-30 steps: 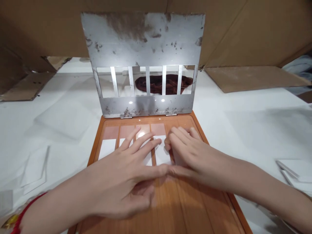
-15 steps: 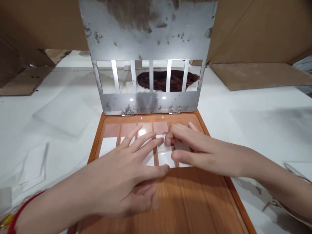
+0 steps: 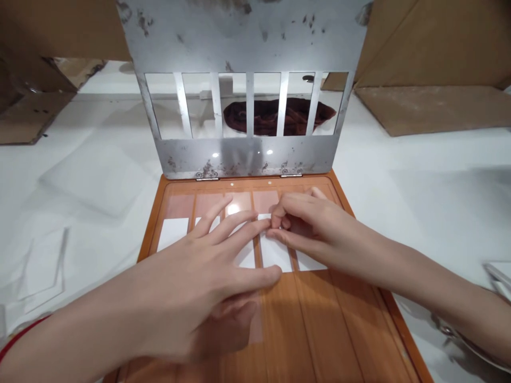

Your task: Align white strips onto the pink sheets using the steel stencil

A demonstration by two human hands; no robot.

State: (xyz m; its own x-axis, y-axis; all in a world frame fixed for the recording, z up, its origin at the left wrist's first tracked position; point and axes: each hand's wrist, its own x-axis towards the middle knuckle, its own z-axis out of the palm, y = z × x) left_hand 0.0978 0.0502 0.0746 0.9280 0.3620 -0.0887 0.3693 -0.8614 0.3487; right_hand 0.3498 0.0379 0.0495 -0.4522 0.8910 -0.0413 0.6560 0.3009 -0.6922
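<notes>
The right hand (image 3: 311, 221) has thumb and forefinger almost together over a white card (image 3: 276, 255), whether gripping anything I cannot tell; the left hand (image 3: 203, 271) fans wide, thumb at the card's near end. The card lies toward the brown board (image 3: 279, 324)'s far edge, near an upright metal plate (image 3: 183, 151).

No text, label, brand or number can be read.

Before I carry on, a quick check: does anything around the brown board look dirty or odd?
Yes: the raised metal plate has dark smudges marring its gray surface. Behind it, a dark red cloth-like bundle lies crumpled on the white table. The white slips show no evident damage, where visible.
</notes>
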